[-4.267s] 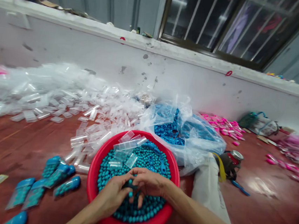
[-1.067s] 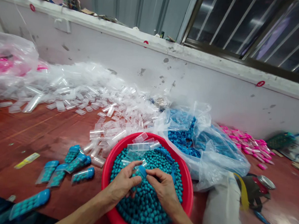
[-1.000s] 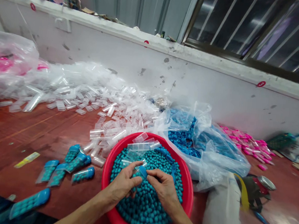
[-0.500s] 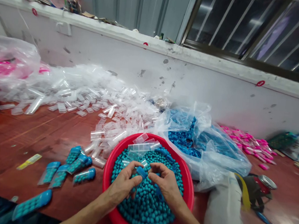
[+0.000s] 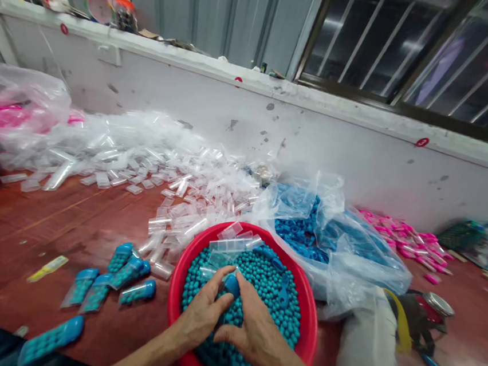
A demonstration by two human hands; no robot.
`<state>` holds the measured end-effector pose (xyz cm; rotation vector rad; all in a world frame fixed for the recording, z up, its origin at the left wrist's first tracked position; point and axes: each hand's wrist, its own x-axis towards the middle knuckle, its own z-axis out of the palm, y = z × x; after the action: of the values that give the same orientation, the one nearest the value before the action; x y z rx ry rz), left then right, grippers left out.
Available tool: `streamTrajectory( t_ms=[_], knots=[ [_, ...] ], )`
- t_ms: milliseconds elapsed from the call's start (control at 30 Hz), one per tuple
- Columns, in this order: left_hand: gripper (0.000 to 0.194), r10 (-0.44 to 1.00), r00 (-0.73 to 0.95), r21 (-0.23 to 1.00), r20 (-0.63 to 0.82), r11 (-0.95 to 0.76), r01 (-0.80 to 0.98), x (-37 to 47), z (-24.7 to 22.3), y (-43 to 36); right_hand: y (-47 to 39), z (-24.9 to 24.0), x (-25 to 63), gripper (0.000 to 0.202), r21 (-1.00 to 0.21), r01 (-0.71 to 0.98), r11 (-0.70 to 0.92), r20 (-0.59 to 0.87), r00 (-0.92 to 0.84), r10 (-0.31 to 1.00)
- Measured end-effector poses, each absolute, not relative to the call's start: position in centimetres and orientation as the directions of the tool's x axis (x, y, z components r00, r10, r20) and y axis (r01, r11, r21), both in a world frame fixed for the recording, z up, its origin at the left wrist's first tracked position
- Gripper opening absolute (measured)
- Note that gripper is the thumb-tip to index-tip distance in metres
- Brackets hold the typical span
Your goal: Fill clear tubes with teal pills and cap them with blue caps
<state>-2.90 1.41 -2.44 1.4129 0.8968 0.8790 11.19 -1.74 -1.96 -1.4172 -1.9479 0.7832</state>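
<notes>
A red basin (image 5: 312, 322) full of teal beads (image 5: 257, 270) stands before me. Above the beads, my left hand (image 5: 202, 307) is closed around a small container with a blue cap (image 5: 231, 285); its body is mostly hidden by fingers. My right hand (image 5: 254, 322) is cupped against its other side, fingers stretched along the cap and thumb spread away below. Clear empty tubes (image 5: 231, 245) lie on the beads at the far side. A blue cap piece (image 5: 284, 290) rests on the beads to the right.
Filled, blue-capped containers (image 5: 136, 292) lie on the red table left of the basin. Behind spreads a heap of clear tubes (image 5: 193, 172). A plastic bag of blue parts (image 5: 302, 229), pink pieces (image 5: 406, 239) and a white bag (image 5: 368, 350) are to the right.
My right hand has moved left against the blue-capped container, its pinch loosened and fingers straightened. A blue cap piece on the beads at right is now uncovered. My left hand still holds the container.
</notes>
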Motion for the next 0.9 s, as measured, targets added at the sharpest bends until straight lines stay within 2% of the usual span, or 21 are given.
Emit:
streamTrajectory(
  t_ms=[67, 100, 267, 400, 500, 667, 700, 800, 900],
  knots=[
    [0.045, 0.895, 0.443, 0.998, 0.047, -0.06, 0.016, -2.9, -2.1, 1.5, -1.9, -2.3, 10.9, 0.101, -0.702, 0.664, 0.259, 0.096, -0.273, 0.957],
    [0.043, 0.89, 0.454, 0.998, 0.045, -0.063, 0.024, -2.9, -2.0, 1.5, -2.0, -2.5, 10.7, 0.101, -0.683, 0.686, 0.251, 0.089, -0.262, 0.961],
    [0.029, 0.898, 0.438, 0.993, 0.034, -0.08, 0.087, -3.1, -2.1, 1.4, -2.1, -2.0, 9.6, 0.066, -0.603, 0.764, 0.23, 0.127, -0.193, 0.973],
    [0.023, 0.92, 0.388, 0.987, 0.061, -0.115, 0.116, -3.2, -2.0, 1.1, -2.0, -1.5, 8.9, 0.054, -0.533, 0.802, 0.271, 0.135, -0.236, 0.962],
    [0.02, 0.926, 0.369, 0.977, 0.086, -0.15, 0.149, -3.0, -1.8, 0.9, -2.0, -1.5, 8.8, 0.054, -0.513, 0.813, 0.275, 0.116, -0.251, 0.961],
    [0.019, 0.934, 0.353, 0.966, 0.055, -0.14, 0.219, -3.6, -1.1, 0.9, -1.8, -0.8, 10.5, 0.072, -0.576, 0.757, 0.308, 0.039, -0.351, 0.935],
    [0.021, 0.939, 0.342, 0.963, 0.045, -0.132, 0.235, -4.3, -0.8, 1.0, -1.4, -0.5, 11.2, 0.068, -0.589, 0.746, 0.31, 0.036, -0.359, 0.933],
    [0.03, 0.967, 0.247, 0.933, 0.056, -0.139, 0.331, -7.8, -0.3, 1.5, 0.3, 0.0, 13.3, 0.036, -0.578, 0.778, 0.245, 0.049, -0.266, 0.963],
    [0.034, 0.99, 0.072, 0.843, 0.122, -0.142, 0.519, -12.5, -0.8, 2.0, 2.4, 0.0, 14.1, 0.025, -0.472, 0.866, 0.163, 0.033, -0.167, 0.985]
  ],
)
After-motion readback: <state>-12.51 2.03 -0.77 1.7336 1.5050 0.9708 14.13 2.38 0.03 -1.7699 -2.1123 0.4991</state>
